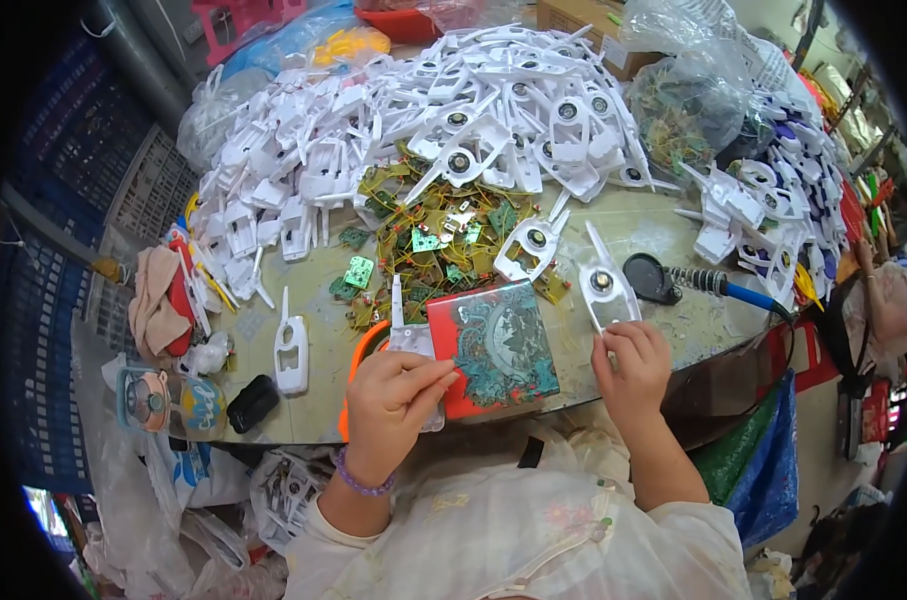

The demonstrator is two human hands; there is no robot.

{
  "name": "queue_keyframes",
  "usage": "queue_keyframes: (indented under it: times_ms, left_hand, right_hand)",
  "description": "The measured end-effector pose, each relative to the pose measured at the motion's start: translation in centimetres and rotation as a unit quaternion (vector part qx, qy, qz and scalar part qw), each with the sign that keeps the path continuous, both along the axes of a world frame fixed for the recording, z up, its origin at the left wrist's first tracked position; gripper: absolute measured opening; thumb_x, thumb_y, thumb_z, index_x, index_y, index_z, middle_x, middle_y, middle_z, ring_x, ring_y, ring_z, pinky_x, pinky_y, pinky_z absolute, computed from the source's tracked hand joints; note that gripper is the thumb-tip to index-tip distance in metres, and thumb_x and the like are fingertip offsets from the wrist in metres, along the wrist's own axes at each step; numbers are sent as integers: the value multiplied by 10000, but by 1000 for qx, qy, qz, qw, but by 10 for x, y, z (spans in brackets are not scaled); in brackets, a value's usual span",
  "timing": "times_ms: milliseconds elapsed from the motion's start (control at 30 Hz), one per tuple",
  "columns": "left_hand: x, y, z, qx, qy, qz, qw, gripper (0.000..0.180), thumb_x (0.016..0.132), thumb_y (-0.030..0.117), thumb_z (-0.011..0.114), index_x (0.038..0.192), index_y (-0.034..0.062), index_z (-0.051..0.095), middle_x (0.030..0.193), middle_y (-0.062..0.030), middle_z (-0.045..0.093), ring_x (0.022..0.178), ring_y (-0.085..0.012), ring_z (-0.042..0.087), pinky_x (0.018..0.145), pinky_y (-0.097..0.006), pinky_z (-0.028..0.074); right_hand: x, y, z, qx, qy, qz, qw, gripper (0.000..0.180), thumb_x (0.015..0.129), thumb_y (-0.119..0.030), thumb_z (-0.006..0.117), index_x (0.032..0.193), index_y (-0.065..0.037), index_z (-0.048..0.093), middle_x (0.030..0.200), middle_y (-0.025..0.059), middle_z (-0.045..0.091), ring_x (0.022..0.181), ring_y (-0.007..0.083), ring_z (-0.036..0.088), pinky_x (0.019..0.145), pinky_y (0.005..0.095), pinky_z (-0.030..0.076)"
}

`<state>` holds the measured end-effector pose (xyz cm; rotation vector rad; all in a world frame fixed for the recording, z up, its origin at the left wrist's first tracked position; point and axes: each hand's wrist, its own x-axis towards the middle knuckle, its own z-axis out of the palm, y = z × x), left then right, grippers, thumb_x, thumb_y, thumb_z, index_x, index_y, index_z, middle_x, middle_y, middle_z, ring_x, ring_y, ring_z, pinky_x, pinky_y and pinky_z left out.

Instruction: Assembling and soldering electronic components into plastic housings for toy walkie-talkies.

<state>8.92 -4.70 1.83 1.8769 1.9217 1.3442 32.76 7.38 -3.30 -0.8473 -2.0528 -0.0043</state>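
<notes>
Here the left hand (393,390) pinches a white shell (413,345); right hand (631,362) curls, grip unclear.

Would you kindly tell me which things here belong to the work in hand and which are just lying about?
In hand: left hand, white plastic part, right hand, white shell, circuit boards.
Lying about: soldering iron, black case, pink cloth.

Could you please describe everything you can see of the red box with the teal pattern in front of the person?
The red box with a teal ornamental pattern looks like a flat, square, glossy tin or card case. It lies closed and flat at the near edge of the table, turned slightly askew. The left hand rests against its left side; the right hand is apart from it.
</notes>
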Motion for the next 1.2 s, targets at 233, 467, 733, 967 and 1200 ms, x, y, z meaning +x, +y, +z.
queue_keyframes:
  times_ms: [233,467,733,967,1200]
  left_hand:
    - [-4,-3,-1,20,31,20,999,146,777,100,700,921,90,708,800,-44,704,744,-188,658,845,-386,449]
    - [-1,-5,-3,12,8,15,1000,135,791,125,704,921,91,712,802,-51,703,741,-183,660,880,-390,440]
    - [-8,-14,-3,13,10,35,999,136,788,151,713,912,95,715,808,-57,704,742,-183,659,860,-374,446]
    - [-10,-11,-4,21,13,25,999,131,779,166,722,893,102,715,801,-50,701,741,-194,656,826,-370,453]
    - [-6,-8,-6,25,24,24,999,118,777,171,720,876,106,717,801,-43,700,751,-197,650,834,-388,450]
  right_hand:
    - [-10,11,5,-38,-69,-47,996,298,735,-99,703,1019,-57,620,1054,81,585,1041,296,515,941,474,370]
    - [-86,115,19,-201,-40,50,977,214,764,-195,678,925,-56,651,863,125,653,867,322,595,777,406,464]
    - [-133,131,23,-286,-120,-20,950,659,645,-398,791,1127,-45,512,906,157,656,856,324,629,744,420,495]
    - [-123,134,41,-458,179,150,858,712,662,-322,840,1196,-11,485,950,77,646,813,166,603,719,304,482]
    - [-97,123,68,-649,385,375,539,293,935,-275,565,1177,-110,558,1002,-25,624,835,102,599,684,228,465]
